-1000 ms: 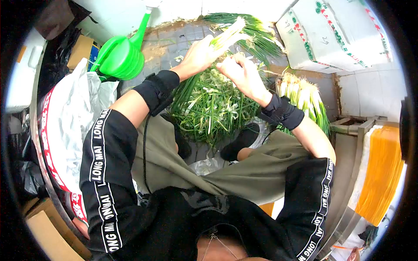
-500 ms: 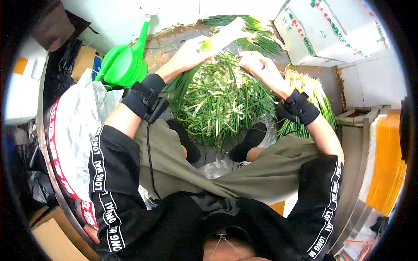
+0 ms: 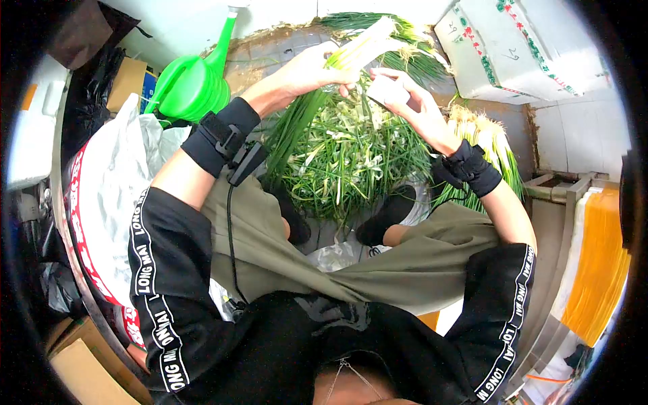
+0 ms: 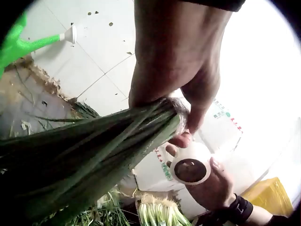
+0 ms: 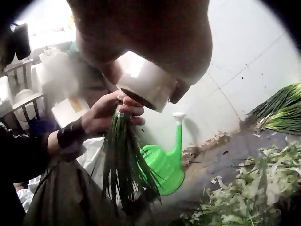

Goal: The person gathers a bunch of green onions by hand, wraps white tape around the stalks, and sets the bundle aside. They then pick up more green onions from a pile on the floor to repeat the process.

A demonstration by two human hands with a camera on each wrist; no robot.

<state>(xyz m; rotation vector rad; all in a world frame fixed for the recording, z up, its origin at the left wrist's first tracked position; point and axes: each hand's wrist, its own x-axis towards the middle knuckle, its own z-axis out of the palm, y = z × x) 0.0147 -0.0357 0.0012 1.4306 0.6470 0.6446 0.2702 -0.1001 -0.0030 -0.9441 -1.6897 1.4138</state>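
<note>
My left hand (image 3: pixel 312 67) grips a bunch of green onions (image 3: pixel 351 52) near the white ends, and the green leaves hang down toward my lap. The wrist views show the same left hand (image 4: pixel 181 122) curled round the bunch (image 4: pixel 89 157). My right hand (image 3: pixel 405 101) holds a white roll of tape (image 3: pixel 383 88) just right of the bunch. The roll (image 4: pixel 190 165) sits close under the left fingers. In the right wrist view the right hand (image 5: pixel 150 70) holds the roll (image 5: pixel 146 84) just above the left hand (image 5: pixel 110 110) and the bunch (image 5: pixel 124 165).
A pile of onion trimmings (image 3: pixel 344 158) lies on the floor between my feet. A green watering can (image 3: pixel 189 84) stands at the left, a white foam box (image 3: pixel 520 47) at the right. Bundled onions (image 3: pixel 480 148) lie right of the pile. A white sack (image 3: pixel 101 196) is at my left.
My right hand swung out to the right with the tape roll and has come back against the bunch. The left hand kept its grip on the onions.
</note>
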